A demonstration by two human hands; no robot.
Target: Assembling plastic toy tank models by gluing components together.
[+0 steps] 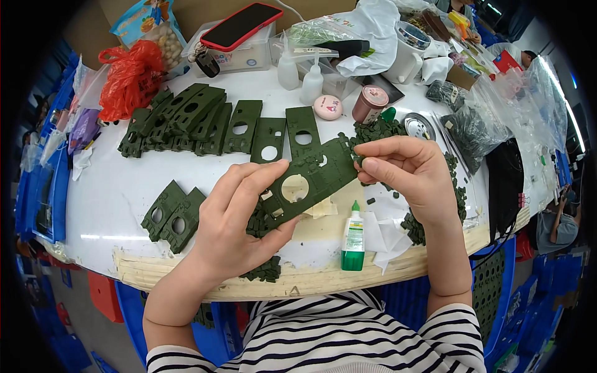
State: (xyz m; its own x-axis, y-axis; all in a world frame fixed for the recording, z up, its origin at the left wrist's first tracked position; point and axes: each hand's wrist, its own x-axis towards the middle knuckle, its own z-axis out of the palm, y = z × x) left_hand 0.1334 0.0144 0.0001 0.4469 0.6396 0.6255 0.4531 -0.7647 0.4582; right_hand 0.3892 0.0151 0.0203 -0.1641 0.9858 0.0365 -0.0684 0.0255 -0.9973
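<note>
My left hand (239, 214) is closed around the left end of a dark green plastic model-tank hull plate (326, 174), gripping it by its long edges. The plate is tilted above the table and has a large round hole. At its far right end, my right hand (413, 174) pinches a small dark green plastic part (359, 160) between thumb and fingertips, touching or very near the plate. Its exact shape is hidden by the fingers. Below the plate, a green-and-white glue bottle (353, 241) stands upright with its green nozzle up.
Similar hull plates (199, 115) are stacked at the back left, and two more plates (171, 214) lie at the left. Piles of small green parts (379, 130) lie right of centre. Behind are white squeeze bottles (312, 84), a red-cased phone (241, 26) and a red bag (129, 81).
</note>
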